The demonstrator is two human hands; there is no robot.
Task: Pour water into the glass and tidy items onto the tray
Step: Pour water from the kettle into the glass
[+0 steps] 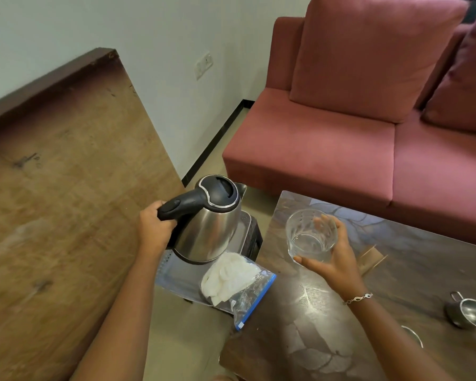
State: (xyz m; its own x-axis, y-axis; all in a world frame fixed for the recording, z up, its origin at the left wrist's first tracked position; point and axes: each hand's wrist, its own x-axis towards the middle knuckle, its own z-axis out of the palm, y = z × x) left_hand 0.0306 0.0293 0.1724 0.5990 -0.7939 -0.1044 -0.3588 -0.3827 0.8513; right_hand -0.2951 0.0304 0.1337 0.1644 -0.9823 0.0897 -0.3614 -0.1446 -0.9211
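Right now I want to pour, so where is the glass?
In the head view the glass is right of centre, held in the right hand above the dark table, to the right of the kettle held by the left hand.

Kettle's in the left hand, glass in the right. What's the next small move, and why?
Probably bring the kettle across so its spout sits over the glass, then tip. The left hand grips the handle with the kettle nearly upright and well left of the glass; the right hand holds the glass up, mouth open, and it looks close to empty.
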